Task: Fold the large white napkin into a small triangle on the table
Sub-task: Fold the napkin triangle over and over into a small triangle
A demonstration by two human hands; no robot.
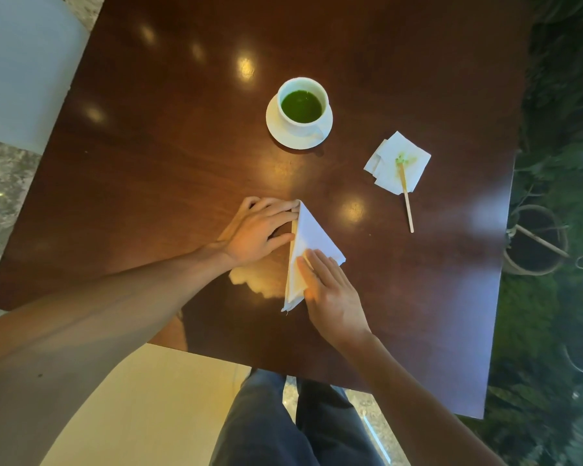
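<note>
The white napkin (312,245) lies flat on the dark wooden tabletop (182,146), already folded into a narrow triangle with one point aimed at the far side and another trailing toward the near edge. It sits in the near middle of the tabletop, just in front of the seated person.

The left hand (260,232) rests palm down on the wood at the napkin's left edge, fingers spread loosely, their tips touching the fold near its far point; its grip is apart and flat, clamped on nothing. The right hand (334,294) lies palm down over the napkin's near right part, fingers straight and close together, pressing on the cloth rather than pinching it.

Farther off, beyond the napkin, a white cup (303,105) of green liquid stands on a white saucer (276,127). To the right of it, well apart from the folded napkin, lies a small crumpled paper square (389,169) with a greenish stain, and a thin wooden stirrer (407,205) rests with its far end on that paper and its near end on the bare wood.
</note>
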